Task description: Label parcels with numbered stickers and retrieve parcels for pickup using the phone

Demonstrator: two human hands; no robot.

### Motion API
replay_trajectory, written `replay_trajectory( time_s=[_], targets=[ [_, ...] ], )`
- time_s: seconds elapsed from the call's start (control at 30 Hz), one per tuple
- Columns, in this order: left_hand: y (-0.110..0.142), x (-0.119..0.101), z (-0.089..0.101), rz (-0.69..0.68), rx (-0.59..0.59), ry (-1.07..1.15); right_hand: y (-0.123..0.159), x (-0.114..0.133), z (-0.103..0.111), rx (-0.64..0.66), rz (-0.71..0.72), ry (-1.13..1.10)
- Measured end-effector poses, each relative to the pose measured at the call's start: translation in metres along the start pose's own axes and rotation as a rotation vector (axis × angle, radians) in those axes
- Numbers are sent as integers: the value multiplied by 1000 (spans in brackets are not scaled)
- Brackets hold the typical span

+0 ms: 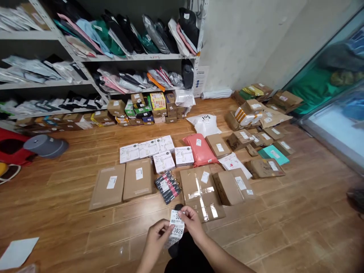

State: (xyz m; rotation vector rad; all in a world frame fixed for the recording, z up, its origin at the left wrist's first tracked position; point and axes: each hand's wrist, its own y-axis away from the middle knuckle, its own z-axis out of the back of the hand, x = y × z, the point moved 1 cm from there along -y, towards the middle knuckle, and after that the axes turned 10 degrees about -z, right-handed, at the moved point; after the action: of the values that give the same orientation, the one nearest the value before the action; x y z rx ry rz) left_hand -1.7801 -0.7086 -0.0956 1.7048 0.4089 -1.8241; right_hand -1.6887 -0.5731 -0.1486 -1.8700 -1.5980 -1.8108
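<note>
A strip of printed labels (178, 231), white with large black numbers such as 3028, is held between my two hands near the bottom centre. My left hand (159, 233) pinches its lower left side. At its upper right, my right hand (193, 222) grips the edge between thumb and fingers. Just beyond the hands lie a bundle of dark cylinders (168, 186) with a pink band and a taped cardboard box (196, 185). Two flat cardboard boxes (138, 180) rest further left, each with a white label.
White printed boxes (129, 152), a red parcel bag (200, 149) and a white bag (204, 124) lie on the wooden floor ahead. More cartons (265, 168) spread to the right. Metal shelves (136, 57) full of parcels stand behind. A grey stool (45, 146) is at left.
</note>
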Motion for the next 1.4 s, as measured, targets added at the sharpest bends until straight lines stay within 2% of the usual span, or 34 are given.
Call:
replay_trajectory(
  time_s=[0.13,0.27,0.43,0.57,0.73,0.83,0.93,1.03,1.2,1.3,1.4],
  targets=[
    [-61,26,18,80,-96,99,-72,11,-12,31,19,-18],
    [-130,73,34,170,-200,210,-151,26,-17,14,104,93],
    [-212,123,53,207,-167,276,-236,30,-19,-55,154,147],
    [-254,137,75,245,-170,342,-273,26,-34,-82,166,76],
    [-280,148,112,282,-158,371,-295,19,-71,-251,175,17],
    [-296,174,131,285,-139,372,-317,4,-86,-325,172,-14],
    [-317,228,139,311,-122,374,-354,-28,-85,-346,181,-19],
    [-342,302,136,292,-110,365,-405,-73,-68,-339,217,8],
    [-388,436,121,199,-144,334,-501,-160,-24,-295,301,86],
    [-421,509,113,163,-60,309,-557,-213,5,-254,332,135],
    [-457,572,107,27,30,235,-606,-260,37,-230,403,212]
  ],
)
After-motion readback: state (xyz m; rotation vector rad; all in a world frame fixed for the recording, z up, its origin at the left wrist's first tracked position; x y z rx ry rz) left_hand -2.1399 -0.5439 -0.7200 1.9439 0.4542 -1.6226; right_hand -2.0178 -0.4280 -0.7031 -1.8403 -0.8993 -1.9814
